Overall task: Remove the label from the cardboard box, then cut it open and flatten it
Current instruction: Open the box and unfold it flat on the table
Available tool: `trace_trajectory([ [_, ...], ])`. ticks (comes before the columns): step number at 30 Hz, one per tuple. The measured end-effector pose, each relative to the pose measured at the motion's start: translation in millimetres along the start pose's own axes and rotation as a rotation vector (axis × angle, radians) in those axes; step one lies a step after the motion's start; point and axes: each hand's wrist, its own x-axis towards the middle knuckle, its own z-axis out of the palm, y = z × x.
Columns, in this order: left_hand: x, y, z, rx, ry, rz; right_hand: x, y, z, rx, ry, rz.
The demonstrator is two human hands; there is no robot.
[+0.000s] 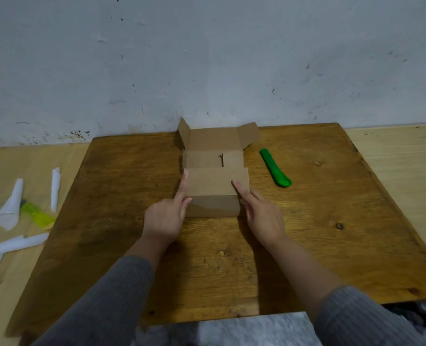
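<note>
Opened cardboard box (pixel 215 171) at upper centre of the frame on the wooden table (pixel 306 233), panels mostly flat, two far flaps tilted up. Left hand (pixel 165 216) against its left edge, forefinger straight along it. Right hand (pixel 260 211) at the right edge, fingers extended, touching cardboard. Green knife (pixel 274 168) just right. White paper scraps (pixel 9 203) at left.

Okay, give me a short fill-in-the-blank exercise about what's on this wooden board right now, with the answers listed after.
1. The cardboard box lies opened out on the wooden ____.
2. The utility knife lying to the right of the box is ____ in colour.
3. The left hand and right hand both rest on the ____.
4. The knife is held by ____ hand.

Answers: board; green; box; neither
</note>
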Motion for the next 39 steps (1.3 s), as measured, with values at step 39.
trace_trajectory([
  [39, -24, 63, -2, 0.077, -0.529, -0.071, 22, -6, -25, -0.031, -0.205, 0.019],
])
